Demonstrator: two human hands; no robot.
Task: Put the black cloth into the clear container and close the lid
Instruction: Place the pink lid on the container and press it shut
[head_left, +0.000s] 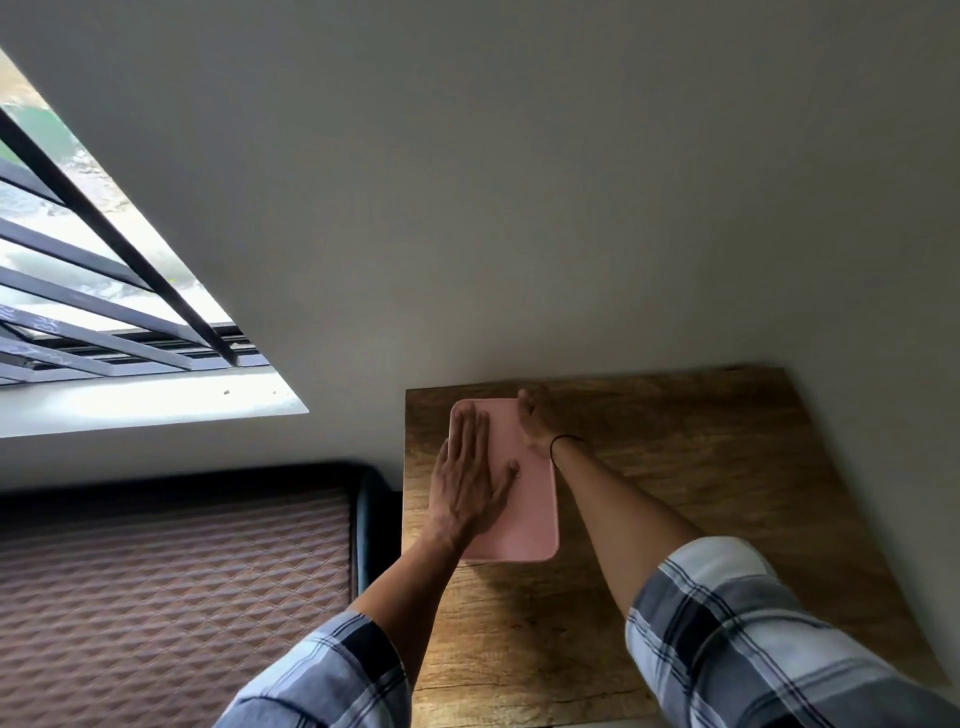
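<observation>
Head camera view, looking down at a wooden table (727, 493) set against a plain wall. A pink lid (524, 499) lies flat on the table's left part, presumably seated on the clear container, whose walls are hidden beneath it. The black cloth is not visible; it may already be inside, but that cannot be confirmed.

The left hand (470, 483) rests flat on the lid with fingers spread, palm pressing down and grasping nothing. The right hand (535, 421) is also open and empty, its palm laid against the lid's far right edge, just beyond the left hand's fingertips.

The lid's long axis runs away from the person toward the wall, one short end near the wall and the other just below the left wrist.

This looks like the closing step. The next move likely calls for firm, even pressure along the edges and corners until the lid seats, keeping the container from sliding.
</observation>
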